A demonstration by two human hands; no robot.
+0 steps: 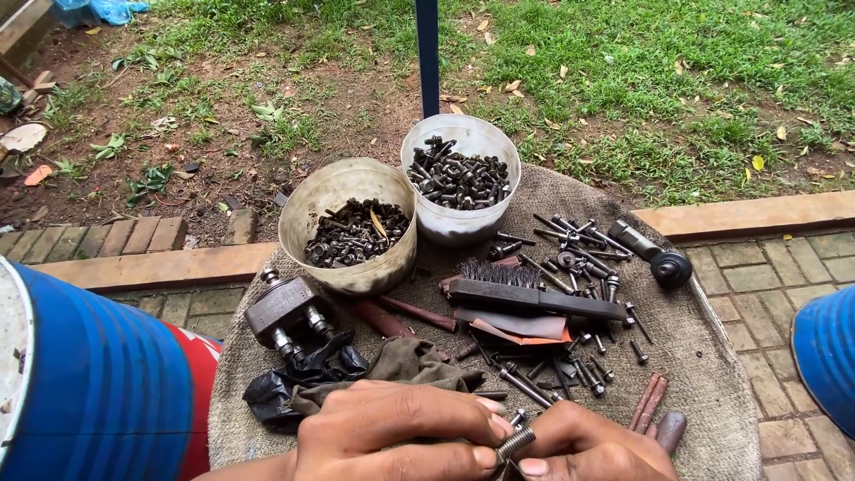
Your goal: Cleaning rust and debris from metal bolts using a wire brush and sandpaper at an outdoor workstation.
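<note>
1. An outdoor repair spot in a yard: grass (677, 80), bare soil and a brick paving (766, 276) edge.
2. A cloth-covered desk (704, 374) carries two tubs of bolts (459, 178), loose screws and a wire brush (525, 289) (all grimy).
3. Blue drums (98, 383) stand beside it.

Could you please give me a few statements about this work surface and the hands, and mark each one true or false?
1. Both tubs hold dark bolts. True.
2. The wire brush lies in a tub. False: it lies on the cloth, beside loose bolts.
3. The left hand and right hand pinch a threaded bolt between them. True.
4. The blue drum stands on the grass. False: it stands at the cloth's left.
</note>
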